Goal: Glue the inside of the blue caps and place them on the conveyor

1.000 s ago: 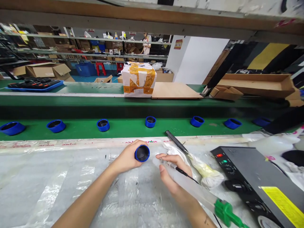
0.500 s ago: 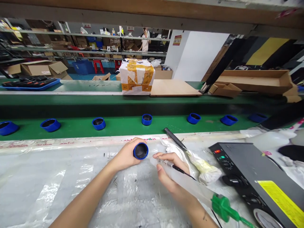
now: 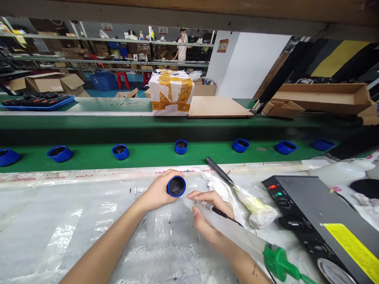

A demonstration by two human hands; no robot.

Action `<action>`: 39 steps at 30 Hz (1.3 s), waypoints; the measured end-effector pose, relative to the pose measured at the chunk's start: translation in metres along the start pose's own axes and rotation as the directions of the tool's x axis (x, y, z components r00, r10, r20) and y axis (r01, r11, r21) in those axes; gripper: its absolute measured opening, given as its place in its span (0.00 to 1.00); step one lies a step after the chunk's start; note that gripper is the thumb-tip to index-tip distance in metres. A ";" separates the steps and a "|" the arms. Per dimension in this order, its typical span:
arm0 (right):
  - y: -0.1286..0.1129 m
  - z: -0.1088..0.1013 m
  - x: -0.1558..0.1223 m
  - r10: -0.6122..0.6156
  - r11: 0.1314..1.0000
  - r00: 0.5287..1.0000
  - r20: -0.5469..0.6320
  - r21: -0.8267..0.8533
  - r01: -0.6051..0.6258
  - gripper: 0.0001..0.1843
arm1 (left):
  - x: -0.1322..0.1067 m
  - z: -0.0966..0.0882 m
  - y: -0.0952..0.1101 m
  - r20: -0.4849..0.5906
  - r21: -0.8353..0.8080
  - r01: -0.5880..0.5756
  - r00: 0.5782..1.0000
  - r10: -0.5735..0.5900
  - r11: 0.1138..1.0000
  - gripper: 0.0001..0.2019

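My left hand (image 3: pixel 158 192) is wrapped round a blue cup-shaped part (image 3: pixel 176 186) with a black inside, its open end turned towards the camera. My right hand (image 3: pixel 207 215) pinches a clear syringe-like dispenser (image 3: pixel 237 232) that ends in a green fitting (image 3: pixel 276 262); its tip points at the blue part, close to its lower right rim. Both hands hover over a plastic-covered bench (image 3: pixel 59 225). Several more blue parts (image 3: pixel 181 146) stand in a row on the green conveyor belt (image 3: pixel 148 156) just beyond.
A dark control box (image 3: pixel 319 221) with lit red and green lamps sits at the right. A black-handled tool (image 3: pixel 219 172) lies on a crumpled stained rag (image 3: pixel 251 205). Beyond the belt stand a taped box (image 3: pixel 171 92), a board (image 3: pixel 217 107) and cardboard trays. A person stands far back.
Both hands stay almost still with the blue part and the dispenser. The blue parts on the belt have drifted left a little.
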State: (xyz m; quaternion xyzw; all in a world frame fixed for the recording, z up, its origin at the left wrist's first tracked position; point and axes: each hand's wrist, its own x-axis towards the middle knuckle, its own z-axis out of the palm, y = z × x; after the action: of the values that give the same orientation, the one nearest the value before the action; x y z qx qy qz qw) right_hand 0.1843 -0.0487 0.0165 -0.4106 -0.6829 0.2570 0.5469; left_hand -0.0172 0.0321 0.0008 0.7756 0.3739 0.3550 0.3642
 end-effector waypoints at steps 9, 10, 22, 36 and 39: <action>-0.011 0.004 -0.003 0.076 0.997 0.996 0.042 -0.001 -0.076 0.10 | -0.001 0.000 0.000 0.022 -0.004 -0.017 1.000 0.017 1.000 0.27; -0.012 0.004 -0.003 0.073 0.997 0.996 0.044 -0.001 -0.073 0.11 | -0.001 0.000 -0.001 0.024 -0.004 -0.018 1.000 0.018 1.000 0.27; -0.021 0.007 0.001 0.043 0.999 0.999 0.019 0.003 -0.044 0.12 | -0.002 0.000 -0.001 0.034 -0.024 -0.046 0.998 0.046 0.999 0.27; -0.015 0.012 0.001 0.037 0.996 0.999 0.013 0.076 -0.038 0.11 | -0.001 0.001 -0.003 0.051 0.010 -0.095 0.994 0.094 0.995 0.23; -0.020 0.008 0.003 0.039 0.997 0.997 0.069 0.059 -0.043 0.12 | -0.001 0.001 -0.002 0.054 0.015 -0.083 0.995 0.082 0.996 0.22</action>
State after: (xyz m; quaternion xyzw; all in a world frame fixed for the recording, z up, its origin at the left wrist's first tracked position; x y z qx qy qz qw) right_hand 0.1708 -0.0557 0.0320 -0.3988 -0.6843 0.3024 0.5303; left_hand -0.0176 0.0319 -0.0014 0.8028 0.3346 0.3456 0.3524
